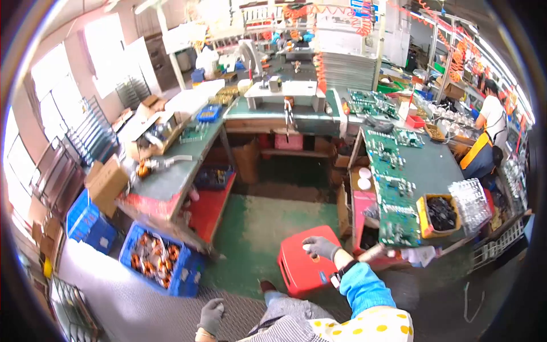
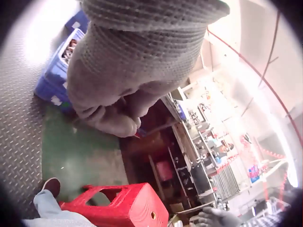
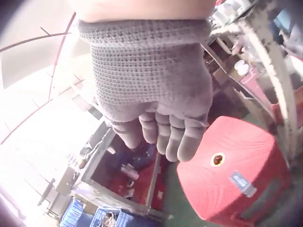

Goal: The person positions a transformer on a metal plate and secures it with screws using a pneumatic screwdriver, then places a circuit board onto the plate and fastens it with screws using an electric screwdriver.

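Note:
My left hand [image 1: 211, 318], in a grey knit glove, hangs low at my side in the head view. Its fingers curl loosely in the left wrist view, and nothing shows between them. My right hand [image 1: 323, 248], gloved the same way, is held out in front of me and overlaps a red plastic stool [image 1: 293, 267] in the head view. In the right wrist view its fingers [image 3: 173, 142] hang relaxed and hold nothing. The stool [image 3: 227, 189] has a round hole in its top and a small label on it.
A blue crate [image 1: 191, 273] of orange-and-metal parts stands on the floor at left. Benches flank me; green circuit boards [image 1: 396, 191] line the right one, beside a yellow bin [image 1: 424, 228] of black parts. Another person [image 1: 491, 117] works at far right.

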`<action>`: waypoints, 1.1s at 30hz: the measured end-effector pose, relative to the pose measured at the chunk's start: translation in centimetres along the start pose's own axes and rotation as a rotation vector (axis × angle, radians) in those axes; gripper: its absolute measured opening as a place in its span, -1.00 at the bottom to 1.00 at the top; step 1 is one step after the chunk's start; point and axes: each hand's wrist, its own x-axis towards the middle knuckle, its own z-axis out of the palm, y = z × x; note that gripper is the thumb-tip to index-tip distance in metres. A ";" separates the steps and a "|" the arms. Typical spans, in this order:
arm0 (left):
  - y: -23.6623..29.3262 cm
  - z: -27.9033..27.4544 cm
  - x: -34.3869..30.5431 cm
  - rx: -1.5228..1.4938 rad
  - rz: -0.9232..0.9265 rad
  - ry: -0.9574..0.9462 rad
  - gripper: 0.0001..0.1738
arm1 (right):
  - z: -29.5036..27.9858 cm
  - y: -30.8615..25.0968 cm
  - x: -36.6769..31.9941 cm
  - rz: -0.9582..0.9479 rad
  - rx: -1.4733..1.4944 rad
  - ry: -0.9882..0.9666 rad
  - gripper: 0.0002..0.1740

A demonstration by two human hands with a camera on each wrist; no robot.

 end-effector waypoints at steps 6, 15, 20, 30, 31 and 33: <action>14.9 -1.0 13.8 0.200 0.115 -0.159 -0.79 | -0.9 -6.6 13.4 0.001 0.355 0.326 -0.71; 30.0 1.4 33.9 0.087 0.198 -0.166 -0.75 | -6.2 -21.4 24.6 -0.190 0.115 0.201 -0.62; 39.8 7.9 46.5 0.108 0.254 -0.390 -0.78 | -13.9 -28.9 29.6 -0.265 0.228 0.570 -0.56; 55.5 26.8 59.2 0.439 0.349 -0.808 -0.70 | -33.4 -33.5 37.1 -0.256 0.005 1.040 -0.35; 56.1 28.3 60.6 0.416 0.357 -0.808 -0.67 | -35.7 -34.0 38.7 -0.208 -0.060 1.064 -0.34; 56.9 30.9 63.2 0.335 0.317 -0.761 -0.63 | -40.4 -33.8 42.6 -0.281 -0.326 1.141 -0.31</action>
